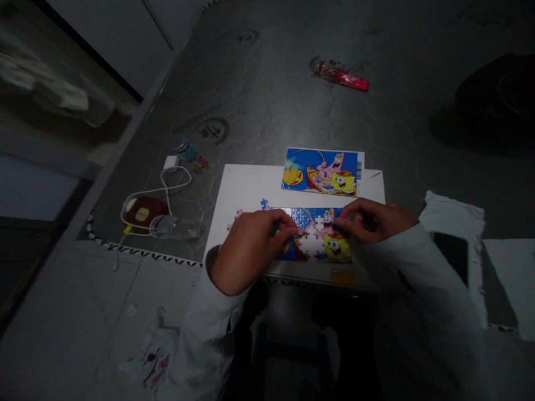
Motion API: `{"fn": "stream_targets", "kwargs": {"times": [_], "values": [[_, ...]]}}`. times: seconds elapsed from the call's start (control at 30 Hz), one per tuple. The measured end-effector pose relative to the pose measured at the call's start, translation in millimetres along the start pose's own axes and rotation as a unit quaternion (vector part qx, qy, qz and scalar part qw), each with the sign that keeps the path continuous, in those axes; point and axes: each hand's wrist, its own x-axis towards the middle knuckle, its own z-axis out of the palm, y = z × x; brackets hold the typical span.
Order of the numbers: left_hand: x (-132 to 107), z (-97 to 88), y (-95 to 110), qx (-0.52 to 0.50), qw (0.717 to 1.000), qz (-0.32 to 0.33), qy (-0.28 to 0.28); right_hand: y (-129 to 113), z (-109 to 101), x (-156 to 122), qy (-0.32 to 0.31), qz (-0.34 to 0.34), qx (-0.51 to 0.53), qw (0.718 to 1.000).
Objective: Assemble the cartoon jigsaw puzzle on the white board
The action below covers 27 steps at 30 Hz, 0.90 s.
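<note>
Where the partly assembled blue cartoon jigsaw puzzle (pixel 317 236) lies at the near edge of the white rectangular board (pixel 246 186), the left hand (pixel 251 248) covers its left end with fingers curled together. The right hand (pixel 371 220) sets bunched fingertips on its upper right edge; whether either hand pinches a piece cannot be told. A glossy cartoon reference card (pixel 321 171) lies at the board's far edge, and a clear plastic bottle (pixel 178 227) lies just beyond its left edge.

A red wrapper (pixel 339 74) lies on the grey mat (pixel 271 100); a white cable (pixel 167 186) loops beside a clear bottle (pixel 178 227)
</note>
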Motion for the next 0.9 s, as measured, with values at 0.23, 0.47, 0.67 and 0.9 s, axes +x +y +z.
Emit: {"fn": "stream_targets", "kwargs": {"times": [0.23,0.47,0.67,0.9], "values": [[-9,-33.1,-32,-0.015,0.996,-0.078,0.034,-2,2,-6,0.029,0.009,-0.017,0.999],[-12,-47.0,-39,0.023,0.987,-0.162,0.002,1,14,-7,0.075,0.003,-0.029,0.997],[-12,-42.6,-32,0.042,0.976,-0.189,0.097,7,18,-5,0.070,-0.002,-0.042,0.997],[3,-19.8,-49,0.058,0.981,-0.044,0.177,-1,21,-3,0.050,-0.005,-0.025,0.998]]}}
